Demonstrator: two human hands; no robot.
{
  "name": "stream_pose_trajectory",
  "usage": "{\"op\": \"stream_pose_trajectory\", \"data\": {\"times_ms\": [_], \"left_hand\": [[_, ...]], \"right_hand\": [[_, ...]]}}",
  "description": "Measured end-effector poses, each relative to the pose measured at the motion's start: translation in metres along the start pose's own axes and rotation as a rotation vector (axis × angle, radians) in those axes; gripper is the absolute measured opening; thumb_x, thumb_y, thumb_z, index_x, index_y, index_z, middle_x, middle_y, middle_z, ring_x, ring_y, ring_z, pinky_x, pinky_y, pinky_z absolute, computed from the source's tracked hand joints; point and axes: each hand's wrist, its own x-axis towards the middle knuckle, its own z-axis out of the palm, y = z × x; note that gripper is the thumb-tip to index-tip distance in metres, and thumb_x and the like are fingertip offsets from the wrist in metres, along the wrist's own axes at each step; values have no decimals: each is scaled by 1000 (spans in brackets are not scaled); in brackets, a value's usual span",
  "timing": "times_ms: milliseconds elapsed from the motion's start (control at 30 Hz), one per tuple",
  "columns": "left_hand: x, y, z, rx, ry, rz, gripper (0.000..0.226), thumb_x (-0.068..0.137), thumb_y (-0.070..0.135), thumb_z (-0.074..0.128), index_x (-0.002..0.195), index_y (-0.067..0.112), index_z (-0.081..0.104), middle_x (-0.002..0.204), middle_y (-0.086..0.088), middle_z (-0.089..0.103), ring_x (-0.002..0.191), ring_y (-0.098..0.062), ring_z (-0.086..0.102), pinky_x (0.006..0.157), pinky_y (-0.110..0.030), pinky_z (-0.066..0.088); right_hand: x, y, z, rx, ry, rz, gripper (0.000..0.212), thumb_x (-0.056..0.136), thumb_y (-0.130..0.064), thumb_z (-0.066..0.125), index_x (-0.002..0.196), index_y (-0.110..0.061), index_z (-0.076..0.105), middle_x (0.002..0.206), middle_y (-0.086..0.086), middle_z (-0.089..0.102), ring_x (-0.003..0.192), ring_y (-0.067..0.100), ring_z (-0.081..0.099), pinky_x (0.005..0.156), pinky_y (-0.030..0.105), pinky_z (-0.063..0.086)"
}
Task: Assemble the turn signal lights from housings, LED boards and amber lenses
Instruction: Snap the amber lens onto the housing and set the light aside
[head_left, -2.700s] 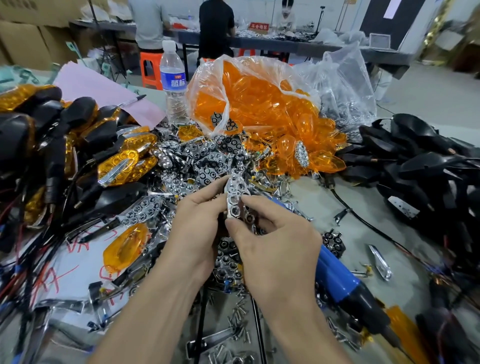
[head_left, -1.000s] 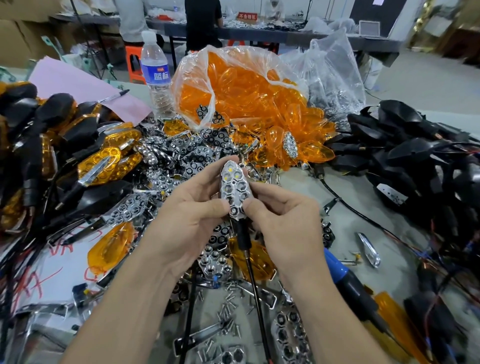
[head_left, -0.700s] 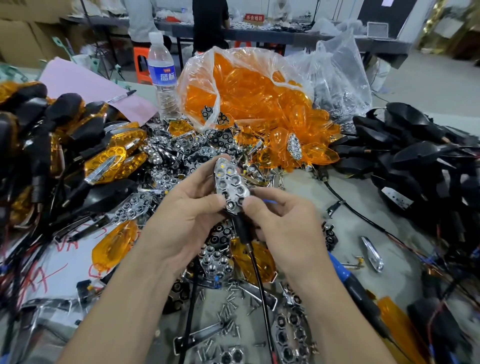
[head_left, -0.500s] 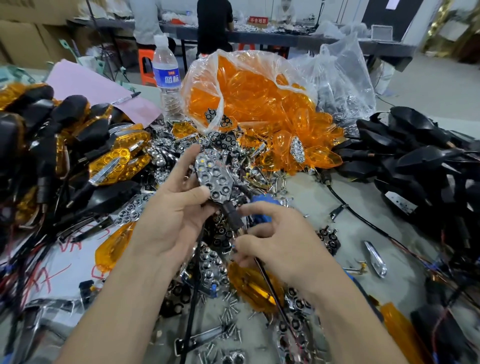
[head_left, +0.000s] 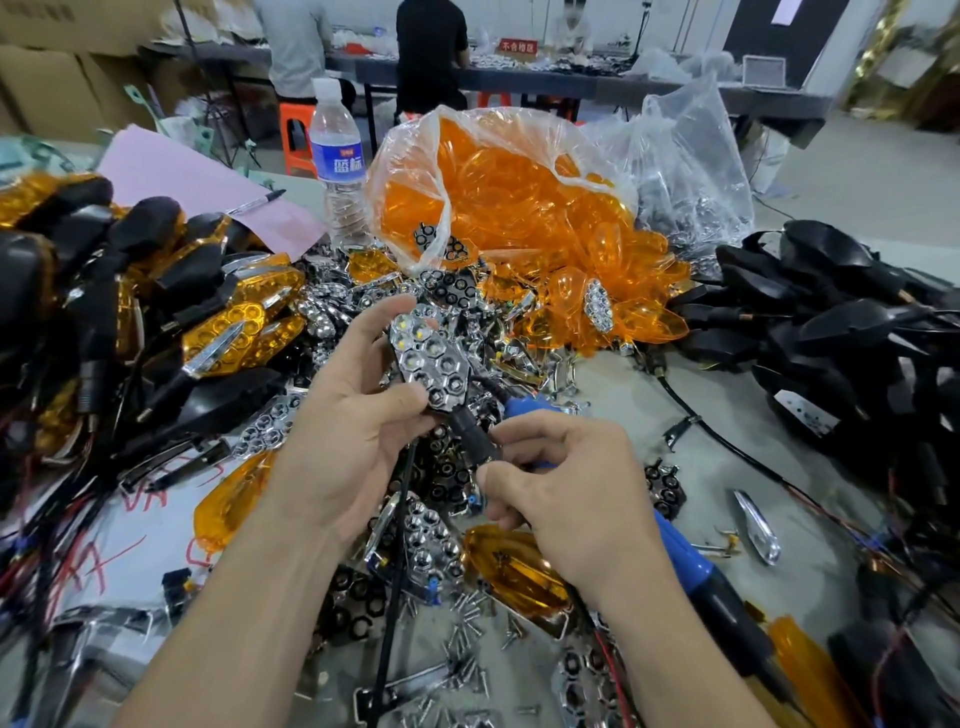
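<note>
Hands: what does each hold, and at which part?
Left hand holds the light housing by its stem end; right hand grips the blue screwdriver near its front.

Two white characters, 蓝标, are printed on the blue label (head_left: 340, 165) of the water bottle (head_left: 332, 119) near the far edge of the worktop. On a red sign (head_left: 517, 45) set on the table in the background, 不合格区 is written in white. Red handwriting is scrawled over the white sheet (head_left: 156, 525) by the left edge but cannot be read. The print on the white sticker (head_left: 802, 411) of a black housing (head_left: 831, 426) toward the right edge is too small to make out.
</note>
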Motion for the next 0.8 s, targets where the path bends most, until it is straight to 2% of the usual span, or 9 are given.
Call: {"op": "stream_pose_trajectory", "data": {"times_ms": [133, 300, 400, 500, 567, 633, 667, 733, 800], "left_hand": [[-1, 0, 0, 61, 7, 12, 56, 79, 2, 67, 123, 36, 70, 122, -13, 63, 96, -25, 60, 92, -59, 55], [-2, -4, 6, 208, 245, 78, 27, 79, 23, 72, 95, 45, 68, 106, -5, 74, 82, -13, 67, 76, -52, 60], [-2, -4, 4, 240, 244, 95, 32, 81, 13, 71, 88, 44, 65, 106, -6, 76, 87, -22, 68, 76, -58, 59], [-1, -1, -1, 211, 159, 121, 45, 89, -7, 68, 87, 38, 67, 102, -3, 77, 90, -25, 71, 61, -34, 56], [-1, 1, -3, 160, 123, 122, 44, 90, -14, 64, 92, 30, 67, 101, -6, 77, 89, -26, 72, 56, -25, 53], [0, 0, -3, 124, 86, 113, 41, 89, -16, 62, 97, 24, 66, 100, -5, 76, 90, -27, 73, 57, -28, 55], [-1, -2, -1, 111, 58, 101, 41, 87, -16, 63, 100, 23, 67, 100, -4, 76, 92, -27, 74, 59, -32, 57], [-2, -5, 5, 92, -15, 64, 43, 79, -11, 66, 101, 25, 70, 100, -5, 76, 100, -29, 74, 70, -37, 60], [-4, -9, 12, 125, -81, 53, 40, 76, -3, 65, 98, 28, 75, 107, -8, 76, 108, -31, 71, 84, -43, 59]], "right_hand": [[0, 1, 3, -70, -30, 7, 30, 80, 7, 78, 93, -20, 76, 83, 7, 75, 48, 20, 67, 52, 32, 58], [-2, 2, 3, -173, -40, -9, 36, 80, 6, 80, 82, -30, 75, 80, -1, 74, 50, 17, 69, 54, 34, 61], [-1, 4, 3, -253, -1, -40, 32, 79, -1, 81, 80, -32, 75, 79, -5, 74, 58, 17, 72, 62, 39, 64], [1, 7, 4, -283, -11, -49, 27, 78, -7, 79, 88, -32, 78, 79, -8, 76, 68, 16, 73, 72, 44, 64], [0, 7, 5, -257, -76, -44, 30, 75, -19, 78, 96, -40, 77, 84, -10, 77, 67, 9, 69, 77, 42, 63], [0, 6, 7, -165, -166, -34, 30, 68, -44, 76, 95, -56, 73, 78, -12, 76, 60, 7, 65, 67, 35, 58], [0, 5, 8, -124, -176, -23, 27, 67, -55, 71, 94, -56, 73, 73, -11, 75, 56, 9, 64, 63, 33, 54], [1, 4, 9, -67, -139, -22, 41, 71, -67, 60, 92, -37, 75, 72, -2, 75, 57, 13, 67, 61, 38, 53], [2, 4, 9, -20, -106, -20, 50, 75, -72, 52, 91, -29, 73, 76, 6, 76, 60, 19, 71, 64, 44, 57]]}}
